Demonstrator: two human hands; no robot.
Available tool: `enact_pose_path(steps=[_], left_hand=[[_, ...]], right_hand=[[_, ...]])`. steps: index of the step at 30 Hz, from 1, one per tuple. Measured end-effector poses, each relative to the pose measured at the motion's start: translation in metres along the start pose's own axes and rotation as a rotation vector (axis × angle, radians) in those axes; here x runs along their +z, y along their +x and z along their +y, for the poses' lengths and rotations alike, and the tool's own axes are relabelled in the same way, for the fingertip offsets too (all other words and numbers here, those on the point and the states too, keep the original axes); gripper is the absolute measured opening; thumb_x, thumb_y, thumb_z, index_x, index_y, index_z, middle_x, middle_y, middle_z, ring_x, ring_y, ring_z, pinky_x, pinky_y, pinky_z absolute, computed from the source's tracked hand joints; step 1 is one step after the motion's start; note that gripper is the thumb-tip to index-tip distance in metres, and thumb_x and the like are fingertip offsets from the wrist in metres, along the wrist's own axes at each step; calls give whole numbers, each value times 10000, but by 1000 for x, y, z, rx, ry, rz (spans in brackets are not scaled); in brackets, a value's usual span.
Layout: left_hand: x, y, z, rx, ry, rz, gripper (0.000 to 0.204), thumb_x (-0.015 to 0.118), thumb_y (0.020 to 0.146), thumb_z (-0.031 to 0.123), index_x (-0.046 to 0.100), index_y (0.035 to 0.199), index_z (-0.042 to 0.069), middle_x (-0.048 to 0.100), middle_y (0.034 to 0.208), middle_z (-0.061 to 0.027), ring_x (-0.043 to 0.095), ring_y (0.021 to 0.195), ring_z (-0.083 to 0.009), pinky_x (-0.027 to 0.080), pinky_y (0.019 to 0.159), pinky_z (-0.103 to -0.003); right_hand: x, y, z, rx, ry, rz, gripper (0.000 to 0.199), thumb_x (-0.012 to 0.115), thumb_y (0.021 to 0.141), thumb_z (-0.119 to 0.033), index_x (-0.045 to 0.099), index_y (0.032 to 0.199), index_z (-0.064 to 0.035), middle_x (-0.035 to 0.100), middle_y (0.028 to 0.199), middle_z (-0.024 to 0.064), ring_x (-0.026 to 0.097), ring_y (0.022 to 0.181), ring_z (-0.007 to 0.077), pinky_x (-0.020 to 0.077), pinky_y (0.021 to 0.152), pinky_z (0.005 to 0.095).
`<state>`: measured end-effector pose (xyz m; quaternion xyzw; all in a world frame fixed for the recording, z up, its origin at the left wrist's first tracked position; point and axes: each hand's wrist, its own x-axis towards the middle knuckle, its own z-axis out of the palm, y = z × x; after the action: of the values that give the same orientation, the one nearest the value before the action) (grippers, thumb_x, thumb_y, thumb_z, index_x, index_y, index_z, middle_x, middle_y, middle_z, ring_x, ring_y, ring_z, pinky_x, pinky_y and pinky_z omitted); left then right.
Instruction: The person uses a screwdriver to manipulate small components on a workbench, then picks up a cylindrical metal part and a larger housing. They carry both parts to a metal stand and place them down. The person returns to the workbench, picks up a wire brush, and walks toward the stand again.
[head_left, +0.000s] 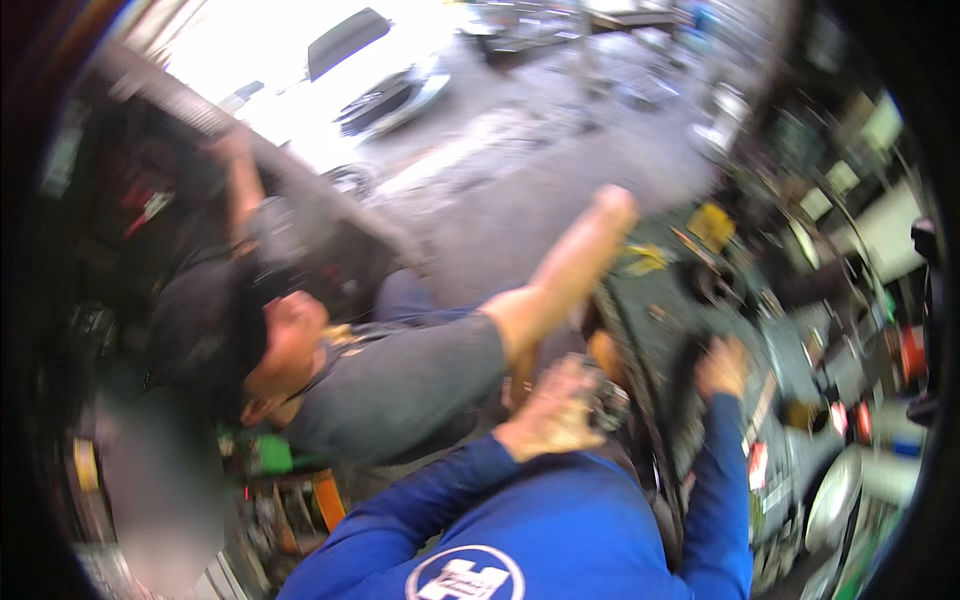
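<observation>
Here, head view: the picture is blurry and bends at the edges.
Left hand: the left hand point(552, 415) comes out of a blue sleeve and rests on a dark metal part point(607, 403) in the middle of the picture. The fingers are bent down over it. I cannot tell if they grip it tight or just press on it.
Right hand: the right hand point(722, 366) is up higher and to the right, also in a blue sleeve. It is curled against a dark, thick hose or bar point(690, 395). The blur hides if it is clamped on it.
How the hands sit: well apart, with the black rim point(632, 372) between them.
Metal part: it lies just under the left hand, touching it, near the black curved rim.
Other person: a person in a grey shirt point(400, 385) and dark cap point(205, 320) leans in from the left. One bare arm point(570, 270) of theirs reaches up and across, just above the left hand. Their other arm point(240, 180) goes up to the left.
Surface: a dark surface point(660, 290) on the right carries yellow things point(712, 224) and small bits too blurry to tell.
Far back: a white car point(375, 85) with its hood up stands on the grey floor point(530, 170).
Low left: an orange stool point(310, 500) near the grey shirt.
</observation>
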<state>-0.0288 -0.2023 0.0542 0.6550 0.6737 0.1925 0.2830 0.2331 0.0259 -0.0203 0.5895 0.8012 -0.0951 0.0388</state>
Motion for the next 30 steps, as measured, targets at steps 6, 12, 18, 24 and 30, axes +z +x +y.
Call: enact_pose_path(steps=[6,12,18,24,30], left_hand=[[-8,20,27,-25,-76,129,915,911,591,268,511,1378,26,457,1407,-281,473,1315,-495,420,1089,-572],[-7,15,30,-88,-95,172,951,935,585,264,491,1395,40,440,1428,-270,459,1329,-481,416,1079,-577],[1,17,30,-152,-78,175,995,947,576,279,470,1413,31,443,1398,-260,482,1286,-472,436,1051,-556],[8,22,38,-198,-29,269,938,919,606,271,486,1399,21,465,1374,-249,501,1252,-472,437,1042,-553],[14,35,51,-260,-64,240,903,898,620,252,493,1392,18,467,1381,-252,494,1283,-473,431,1066,-554]], right_hand=[[5,-44,19,-59,288,67,575,726,956,-295,547,1396,29,496,1449,366,463,1369,521,382,1165,527],[30,-69,19,-189,462,-22,571,722,969,-293,530,1385,47,529,1421,333,487,1344,502,393,1148,524],[20,-39,-2,-325,508,67,423,719,965,-215,598,1295,21,623,1280,293,580,1219,476,456,1067,502],[-8,-13,-10,-389,778,-10,263,686,967,-150,653,1164,22,691,1077,245,672,1000,443,528,910,476],[-15,-9,-8,-488,673,-44,250,681,952,-126,660,1155,18,697,1071,239,676,1004,437,529,911,459]])
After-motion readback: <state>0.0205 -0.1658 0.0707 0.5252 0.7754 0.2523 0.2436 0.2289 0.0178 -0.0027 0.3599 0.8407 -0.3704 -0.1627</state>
